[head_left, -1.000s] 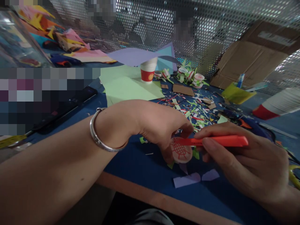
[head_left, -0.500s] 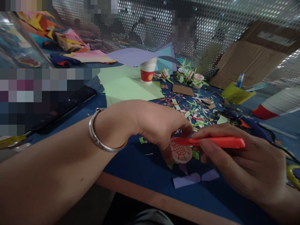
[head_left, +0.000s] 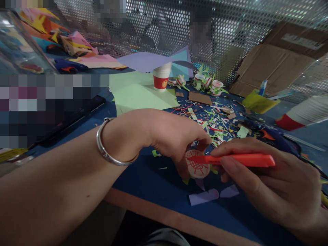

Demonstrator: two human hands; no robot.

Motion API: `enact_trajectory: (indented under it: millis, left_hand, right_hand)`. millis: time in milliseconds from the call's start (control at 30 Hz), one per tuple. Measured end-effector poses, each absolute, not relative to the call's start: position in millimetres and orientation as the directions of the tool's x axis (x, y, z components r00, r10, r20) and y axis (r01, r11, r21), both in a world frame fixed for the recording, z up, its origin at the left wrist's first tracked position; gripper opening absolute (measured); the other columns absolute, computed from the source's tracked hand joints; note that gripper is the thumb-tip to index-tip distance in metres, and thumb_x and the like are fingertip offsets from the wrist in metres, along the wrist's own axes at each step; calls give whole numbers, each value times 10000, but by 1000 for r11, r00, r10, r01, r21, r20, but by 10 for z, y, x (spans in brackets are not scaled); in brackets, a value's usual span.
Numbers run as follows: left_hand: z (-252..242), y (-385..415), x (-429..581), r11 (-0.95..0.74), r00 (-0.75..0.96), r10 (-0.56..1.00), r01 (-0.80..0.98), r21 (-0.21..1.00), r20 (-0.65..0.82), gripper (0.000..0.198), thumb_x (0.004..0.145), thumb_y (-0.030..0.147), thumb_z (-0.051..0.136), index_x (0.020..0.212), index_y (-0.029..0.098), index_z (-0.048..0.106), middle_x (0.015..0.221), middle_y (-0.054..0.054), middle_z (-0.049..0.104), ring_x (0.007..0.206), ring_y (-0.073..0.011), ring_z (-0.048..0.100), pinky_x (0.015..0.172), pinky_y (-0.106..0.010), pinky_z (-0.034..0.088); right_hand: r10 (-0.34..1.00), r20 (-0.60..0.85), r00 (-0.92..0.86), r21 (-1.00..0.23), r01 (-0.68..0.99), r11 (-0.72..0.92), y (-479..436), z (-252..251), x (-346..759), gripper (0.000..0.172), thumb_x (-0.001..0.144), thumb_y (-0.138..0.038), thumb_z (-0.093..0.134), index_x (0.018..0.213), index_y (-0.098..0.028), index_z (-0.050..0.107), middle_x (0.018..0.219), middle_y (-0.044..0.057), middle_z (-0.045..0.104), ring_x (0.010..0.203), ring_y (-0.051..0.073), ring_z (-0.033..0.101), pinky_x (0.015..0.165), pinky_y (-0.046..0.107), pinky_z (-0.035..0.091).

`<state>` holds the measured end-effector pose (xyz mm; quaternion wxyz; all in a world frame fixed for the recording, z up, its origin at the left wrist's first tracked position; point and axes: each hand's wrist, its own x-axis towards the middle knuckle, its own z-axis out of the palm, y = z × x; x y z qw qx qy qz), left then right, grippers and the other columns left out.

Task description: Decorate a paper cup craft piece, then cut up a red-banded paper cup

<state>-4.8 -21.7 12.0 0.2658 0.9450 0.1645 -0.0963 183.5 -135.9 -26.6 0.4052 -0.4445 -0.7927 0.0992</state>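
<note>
My left hand (head_left: pixel 174 136), with a silver bangle (head_left: pixel 105 150) on the wrist, pinches a small round white paper piece with a red pattern (head_left: pixel 196 167) just above the blue table (head_left: pixel 153 177). My right hand (head_left: pixel 269 181) is closed around an orange-red pen-like tool (head_left: pixel 241 159). The tool's tip lies across the top of the round piece. Two lilac paper scraps (head_left: pixel 212 194) lie on the table just below the piece.
Paper shreds (head_left: pixel 215 126) litter the table's middle. Green sheets (head_left: pixel 140 92) and a red-and-white paper cup (head_left: pixel 161 77) lie behind. Cut cup pieces (head_left: pixel 207 82), a yellow holder (head_left: pixel 256 100), stacked cups (head_left: pixel 304 114), cardboard (head_left: pixel 276 61) and a perforated metal screen (head_left: pixel 217 30) stand farther back.
The orange-red tool and my right hand shifted slightly, its tip sliding a little across the round piece. My left hand keeps its pinch in place.
</note>
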Motion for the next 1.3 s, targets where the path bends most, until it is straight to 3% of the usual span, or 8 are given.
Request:
enact_trajectory:
  millis: [367,567,1300]
  left_hand:
    - [147,-238,-52,-798,928,261,363,481,-267,516,687,351,882,1141,217,677,948,60,708,794,-129,627,646,-203,406]
    - [152,-235,-48,-793,920,269,380,477,-285,551,692,356,878,1180,210,667,965,45,711,787,-130,617,642,-208,394]
    - [142,-229,-48,-804,922,254,369,466,-291,504,697,364,874,1132,221,664,919,74,688,764,-110,601,600,-186,348]
  right_hand:
    - [782,538,-313,-533,592,604,-1345,-274,1834,112,919,-199,653,1010,-253,689,799,-33,746,499,75,646,536,194,550]
    - [799,519,-305,-547,600,584,-1341,-287,1831,131,923,-203,648,1030,-256,702,693,-45,699,481,83,638,582,210,572]
    - [802,534,-269,-547,613,570,-1385,-266,1823,146,894,-197,649,990,-301,683,832,-47,766,498,98,659,572,225,583]
